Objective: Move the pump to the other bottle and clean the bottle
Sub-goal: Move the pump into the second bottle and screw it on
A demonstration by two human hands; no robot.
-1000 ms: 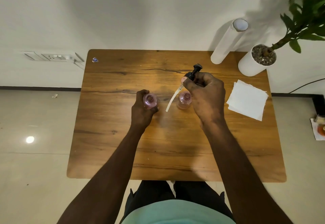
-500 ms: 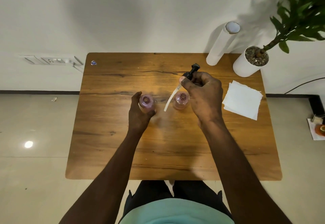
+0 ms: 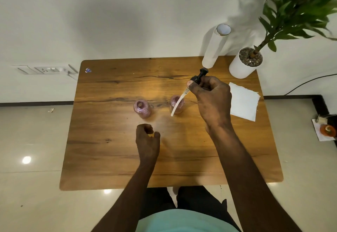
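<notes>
right hand (image 3: 212, 100) gripping pump (image 3: 197, 76), tube dangling over right bottle (image 3: 176, 104) | left hand (image 3: 147, 138) loosely curled, empty, near left bottle (image 3: 142, 108) | napkins (image 3: 243, 101) right of pump, all on bench (image 3: 109, 140)

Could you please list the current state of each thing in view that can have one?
Pump: off both bottles, held tilted in the air, tube hanging in front of the right bottle.
Left bottle: upright, neck open, untouched.
Right bottle: upright, no pump fitted.
Right hand: grips the pump.
Left hand: loosely curled, holds nothing.
Napkins: stacked flat on the table, untouched.
Paper roll: standing upright.
</notes>
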